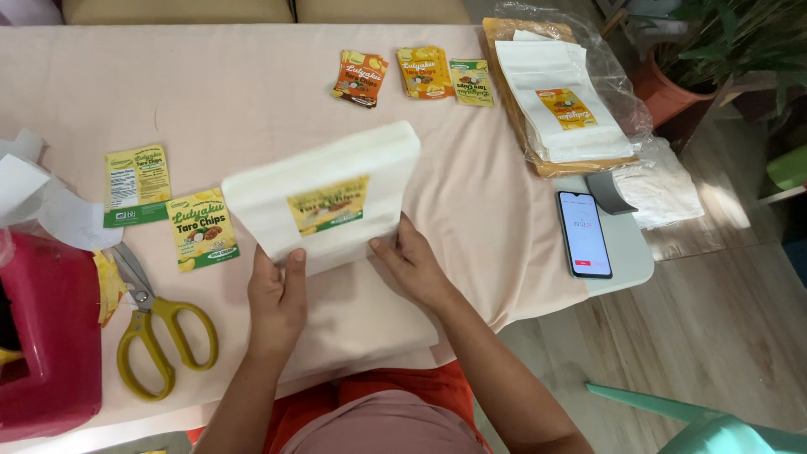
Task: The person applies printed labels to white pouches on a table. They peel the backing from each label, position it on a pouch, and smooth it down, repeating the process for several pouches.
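A white paper pouch (pixel 324 197) with a yellow and green label stuck on its front is held up above the table, tilted. My left hand (pixel 276 298) grips its lower left corner, thumb on the front. My right hand (pixel 412 262) grips its lower right edge. Two loose yellow and green labels (pixel 172 214) lie flat on the pale pink tablecloth (pixel 252 92) just left of the pouch.
Yellow-handled scissors (pixel 151 324) and a red container (pixel 46 336) sit at the left. Three small label stacks (pixel 416 74) lie at the far side. A pile of white pouches (pixel 559 101) in clear plastic lies at the right, with a phone (pixel 583 233) near the table edge.
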